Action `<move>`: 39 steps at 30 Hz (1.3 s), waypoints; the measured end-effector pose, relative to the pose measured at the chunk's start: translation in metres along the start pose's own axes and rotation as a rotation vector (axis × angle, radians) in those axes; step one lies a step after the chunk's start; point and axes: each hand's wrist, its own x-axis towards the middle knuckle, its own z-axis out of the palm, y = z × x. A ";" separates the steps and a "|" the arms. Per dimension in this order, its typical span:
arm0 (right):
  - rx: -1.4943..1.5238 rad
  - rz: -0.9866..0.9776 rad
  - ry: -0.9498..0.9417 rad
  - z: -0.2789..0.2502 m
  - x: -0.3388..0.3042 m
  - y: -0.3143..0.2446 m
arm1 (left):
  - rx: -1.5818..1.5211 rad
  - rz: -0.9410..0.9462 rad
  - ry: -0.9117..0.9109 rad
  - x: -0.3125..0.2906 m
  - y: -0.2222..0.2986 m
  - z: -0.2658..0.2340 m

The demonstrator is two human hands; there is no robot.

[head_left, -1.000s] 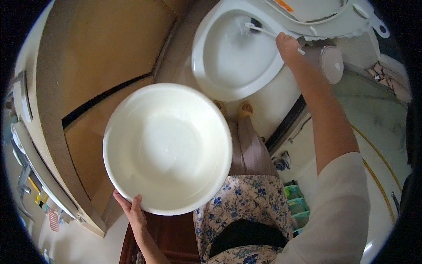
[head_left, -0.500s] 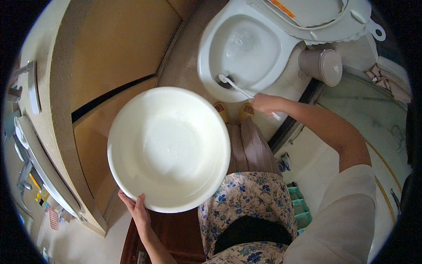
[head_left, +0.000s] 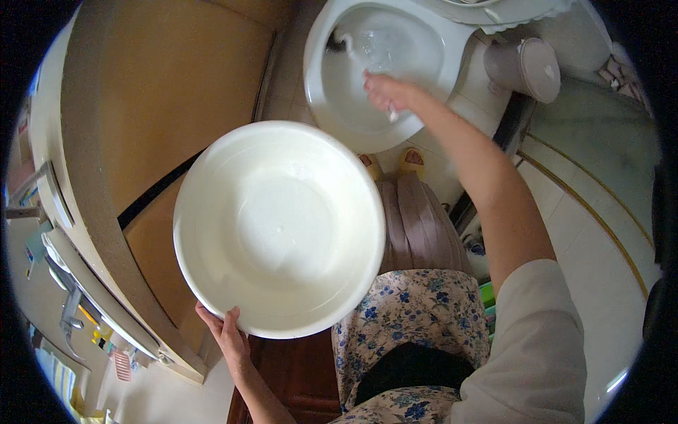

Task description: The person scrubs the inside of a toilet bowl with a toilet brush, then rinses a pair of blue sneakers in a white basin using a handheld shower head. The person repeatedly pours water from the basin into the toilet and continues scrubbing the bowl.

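A large white basin [head_left: 282,219] fills the middle of the view, and nothing shows inside it but a little wetness. My left hand [head_left: 227,332] grips its lower left rim, thumb on top and fingers beneath. Over the toilet bowl [head_left: 318,78], my right hand [head_left: 387,92] is closed round the handle of a white toilet brush [head_left: 349,44]. The brush's dark bristles touch the bowl's inner left wall. Some water stands in the bottom of the bowl.
A lidded beige bin [head_left: 522,68] stands right of the toilet. On the left runs a counter with a sink [head_left: 106,297], a tap [head_left: 69,311] and a pink comb [head_left: 123,366]. A dark wooden stool or cabinet [head_left: 296,374] is below the basin. Glass shower panels curve along the right.
My right hand has moved forward and left with the brush, from the bowl's near rim to its left wall. The basin stays in my left hand, shifted slightly right in view.
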 end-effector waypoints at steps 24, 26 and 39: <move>-0.769 -0.323 0.652 -0.042 -0.150 0.177 | 0.158 0.269 -0.437 -0.011 0.114 0.154; -0.607 -0.332 0.640 -0.020 -0.155 0.201 | 0.153 0.276 -0.575 -0.005 0.120 0.197; -0.515 -0.431 0.537 0.099 -0.068 0.246 | 0.660 0.334 -1.257 -0.031 -0.009 0.451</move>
